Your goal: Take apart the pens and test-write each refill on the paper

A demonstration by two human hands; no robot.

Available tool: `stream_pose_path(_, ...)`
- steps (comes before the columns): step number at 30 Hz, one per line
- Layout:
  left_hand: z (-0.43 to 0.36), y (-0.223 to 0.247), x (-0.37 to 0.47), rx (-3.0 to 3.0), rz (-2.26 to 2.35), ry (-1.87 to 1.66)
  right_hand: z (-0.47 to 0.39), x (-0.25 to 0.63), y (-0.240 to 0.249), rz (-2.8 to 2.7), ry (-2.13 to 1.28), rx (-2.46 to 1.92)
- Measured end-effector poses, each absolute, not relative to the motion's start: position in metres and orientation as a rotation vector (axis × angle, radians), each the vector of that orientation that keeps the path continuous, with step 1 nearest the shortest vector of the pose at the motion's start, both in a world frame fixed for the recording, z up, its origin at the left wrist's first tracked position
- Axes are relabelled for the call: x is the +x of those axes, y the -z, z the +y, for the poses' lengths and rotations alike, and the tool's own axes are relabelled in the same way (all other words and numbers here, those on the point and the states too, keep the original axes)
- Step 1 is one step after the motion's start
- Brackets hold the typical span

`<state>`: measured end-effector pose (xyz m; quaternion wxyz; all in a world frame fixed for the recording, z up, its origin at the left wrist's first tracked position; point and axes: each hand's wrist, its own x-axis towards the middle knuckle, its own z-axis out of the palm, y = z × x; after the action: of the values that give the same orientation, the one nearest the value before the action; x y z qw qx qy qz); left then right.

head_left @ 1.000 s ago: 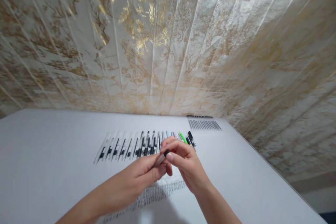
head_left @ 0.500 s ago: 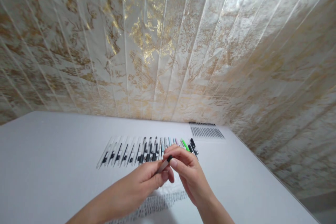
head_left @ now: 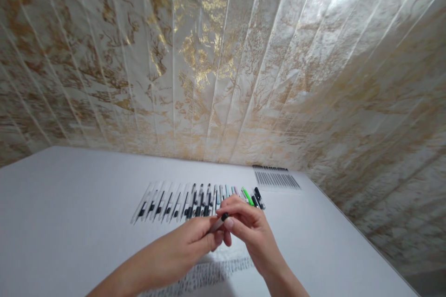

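Over the white table, my left hand (head_left: 195, 241) is closed round the grey barrel of a pen (head_left: 216, 225). The black end of this pen points up and away, pinched between the thumb and fingers of my right hand (head_left: 249, 225). Both hands meet at the pen, the right one partly covering its far end. Just beyond them lies a row of pens (head_left: 170, 202), clear and black ones to the left, with a bright green pen (head_left: 247, 196) and black pens (head_left: 258, 197) at the right end. Below my hands is a sheet with handwriting (head_left: 216, 273), partly hidden by my wrists.
The white table (head_left: 69, 204) stretches to a wall hung with a shiny gold-patterned covering (head_left: 195, 55). Toward the back right lies a group of thin dark refills or sticks (head_left: 278, 179) in a neat row, with short black pieces (head_left: 270, 167) behind them.
The view has shifted slightly, so the pens on the table sit a little further right and lower. Both hands keep their hold on the pen, its black end tipped slightly lower.
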<state>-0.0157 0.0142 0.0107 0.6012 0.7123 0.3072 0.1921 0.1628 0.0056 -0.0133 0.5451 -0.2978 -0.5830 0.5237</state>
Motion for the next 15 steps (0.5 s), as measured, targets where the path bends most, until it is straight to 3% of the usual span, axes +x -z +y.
stream_pose_path(15, 0.015, -0.014, -0.021, 1.898, 0.848, -0.438, -0.004, 0.172, -0.007, -1.861, -0.811, -1.010)
